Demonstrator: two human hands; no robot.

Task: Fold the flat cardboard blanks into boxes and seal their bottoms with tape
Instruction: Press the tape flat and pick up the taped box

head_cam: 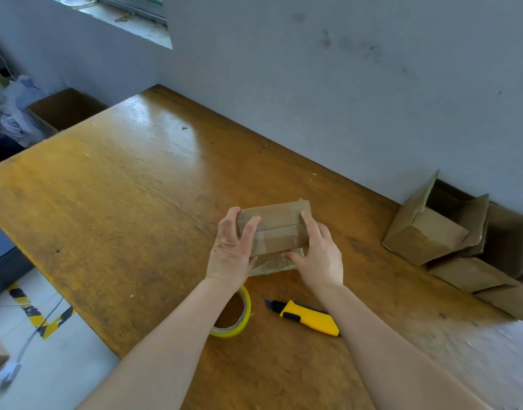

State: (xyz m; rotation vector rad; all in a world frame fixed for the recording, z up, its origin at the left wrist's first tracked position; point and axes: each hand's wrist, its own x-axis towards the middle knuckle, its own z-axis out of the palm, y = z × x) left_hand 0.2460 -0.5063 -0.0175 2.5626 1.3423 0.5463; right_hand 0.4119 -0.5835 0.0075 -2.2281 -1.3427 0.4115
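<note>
A small cardboard box (276, 227) stands upside down on the wooden table (121, 202), its two bottom flaps closed and clear tape across them. My left hand (232, 250) grips the box's left end, fingers curled over the top. My right hand (316, 253) holds the right end, its forefinger pressing the tape near the far right corner and its thumb against the near side. A roll of tape with a yellow core (235, 315) lies just behind my left wrist. A yellow utility knife (306, 316) lies next to it, between my forearms.
Several folded boxes (425, 235) are piled against the grey wall (343, 84) at the right. An open carton (66, 109) stands beyond the table's far left corner. The floor at the left shows black-and-yellow tape (38, 313) and a white cable.
</note>
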